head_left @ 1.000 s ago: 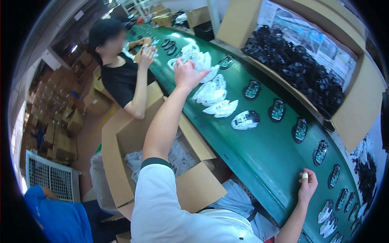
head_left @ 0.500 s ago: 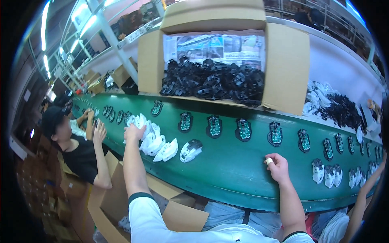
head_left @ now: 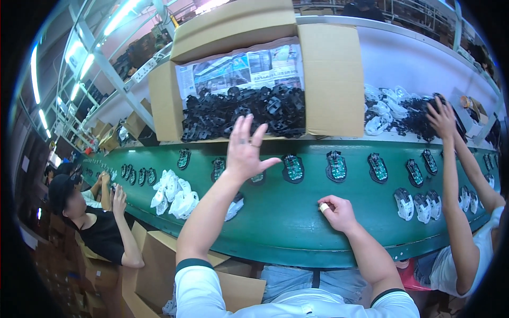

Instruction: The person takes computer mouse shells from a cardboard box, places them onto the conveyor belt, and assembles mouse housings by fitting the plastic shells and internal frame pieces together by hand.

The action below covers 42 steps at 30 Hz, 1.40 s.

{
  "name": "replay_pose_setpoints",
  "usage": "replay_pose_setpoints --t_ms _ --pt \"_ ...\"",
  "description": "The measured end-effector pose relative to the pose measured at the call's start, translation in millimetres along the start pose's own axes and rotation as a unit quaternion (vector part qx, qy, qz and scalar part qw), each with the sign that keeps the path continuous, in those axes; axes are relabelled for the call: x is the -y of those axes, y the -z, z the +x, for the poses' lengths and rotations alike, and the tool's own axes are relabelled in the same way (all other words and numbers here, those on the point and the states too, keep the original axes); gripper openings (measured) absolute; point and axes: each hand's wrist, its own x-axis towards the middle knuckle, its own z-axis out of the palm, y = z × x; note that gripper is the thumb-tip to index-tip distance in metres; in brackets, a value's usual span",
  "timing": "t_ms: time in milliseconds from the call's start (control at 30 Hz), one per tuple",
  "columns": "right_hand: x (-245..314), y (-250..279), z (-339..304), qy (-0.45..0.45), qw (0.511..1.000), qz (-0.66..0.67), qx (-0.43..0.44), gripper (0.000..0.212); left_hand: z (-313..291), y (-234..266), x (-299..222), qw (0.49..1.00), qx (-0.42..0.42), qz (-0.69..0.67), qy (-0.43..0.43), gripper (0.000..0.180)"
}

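My left hand (head_left: 245,151) is raised over the far side of the green belt (head_left: 297,236), fingers spread, holding nothing. It is in front of the box of black plastic parts (head_left: 212,116) and partly hides a row of mouse bases. My right hand (head_left: 339,213) is low over the belt with its fingers curled in; a pale band circles one digit. Whatever those fingers hold, if anything, is hidden. Beyond it lie black mouse bases with green circuit boards (head_left: 335,167). White mouse shells (head_left: 168,192) are heaped left of my left forearm, which partly covers another white shell (head_left: 235,208).
A cardboard flap (head_left: 333,79) sticks out from the parts box. White shells (head_left: 405,205) stand on the belt at right. A co-worker's hand (head_left: 441,117) reaches to black parts on the shelf. At left sits another person (head_left: 95,222); open cartons (head_left: 151,259) stand below the belt.
My left hand has left the white shell heap, moving right and up, and its fingers have spread. The view has shifted. A co-worker's arms now reach in at right.
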Motion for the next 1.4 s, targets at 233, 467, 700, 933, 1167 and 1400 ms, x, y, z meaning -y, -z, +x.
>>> replay_pose_setpoints --t_ms 233,467,700,933,1167,1400 --pt "9.9 7.0 4.0 -0.023 0.999 -0.04 -0.001 0.019 74.6 -79.1 -47.5 0.998 0.065 0.006 0.021 0.12" --pt "7.6 10.9 8.6 0.001 0.998 -0.064 0.015 0.025 83.6 -96.6 -28.3 0.998 0.021 -0.025 -0.053 0.087" --pt "5.3 21.8 3.7 -0.041 0.997 -0.067 0.007 0.027 87.8 -99.6 -20.5 0.996 0.021 -0.027 -0.084 0.052" --pt "-0.3 19.4 -0.5 -0.019 0.998 -0.06 -0.001 0.023 96.6 -113.9 -24.5 0.994 0.083 0.01 -0.067 0.058" --pt "5.8 25.6 -2.4 -0.017 0.998 -0.058 -0.022 0.02 93.5 -137.3 -1.1 0.99 0.093 0.08 -0.064 0.07" --pt "-0.7 18.5 -0.6 -0.023 0.998 -0.05 -0.027 0.02 87.1 -139.8 3.4 0.987 0.077 0.118 -0.072 0.059"
